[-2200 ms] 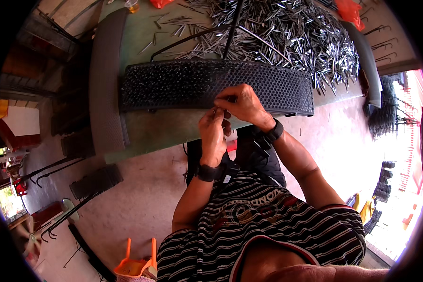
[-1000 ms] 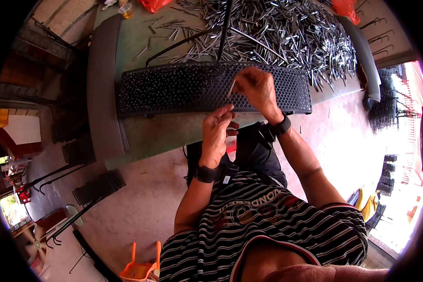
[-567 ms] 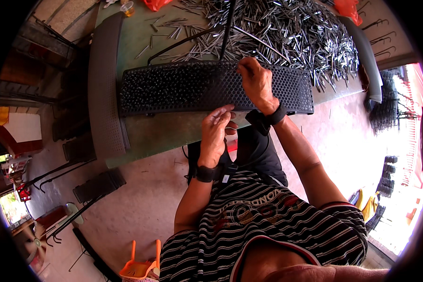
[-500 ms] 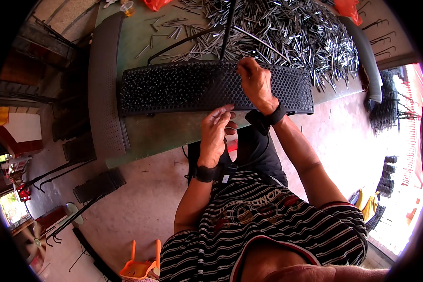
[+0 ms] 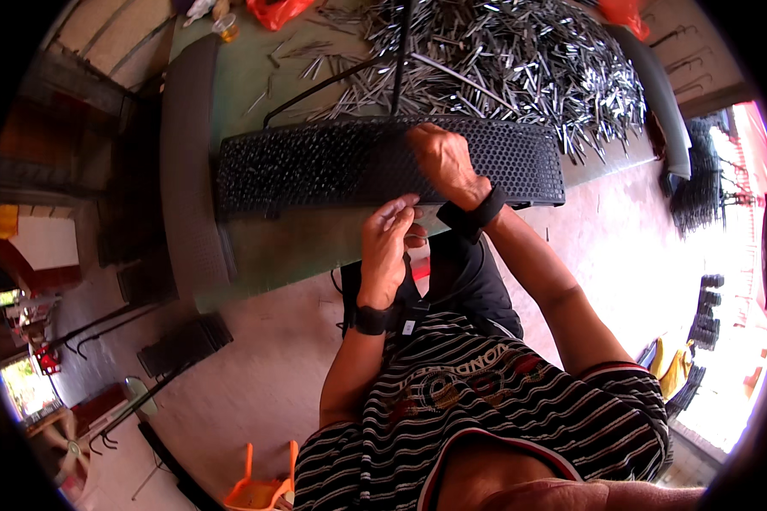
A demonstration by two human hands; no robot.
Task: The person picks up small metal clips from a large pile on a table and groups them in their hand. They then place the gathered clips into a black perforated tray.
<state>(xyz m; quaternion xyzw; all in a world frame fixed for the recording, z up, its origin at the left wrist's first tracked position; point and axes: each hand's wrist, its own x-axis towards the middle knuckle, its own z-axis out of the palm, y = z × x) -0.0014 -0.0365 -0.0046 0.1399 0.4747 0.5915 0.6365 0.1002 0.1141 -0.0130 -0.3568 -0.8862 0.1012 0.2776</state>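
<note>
A long black perforated metal panel (image 5: 520, 166) lies across the green table in front of me, its left part packed with small dark, shiny pieces standing in the holes. My right hand (image 5: 448, 162) is over the panel's middle, fingers bent down toward the holes; its fingertips and anything in them are hidden. Just at the panel's near edge is my left hand (image 5: 387, 247), its fingers curled in toward the thumb. What it holds, if anything, is too small to make out.
A large heap of thin metal pieces (image 5: 520, 60) covers the far table. Black metal rods (image 5: 402, 64) rise behind the panel. A grey perforated sheet (image 5: 187, 153) lies along the left, a plastic cup (image 5: 226, 27) at far left. An orange stool (image 5: 256, 491) stands on the floor.
My right hand has moved left along the panel, toward its filled part. The left hand stays nearly in place. The whole view has shifted slightly.
</note>
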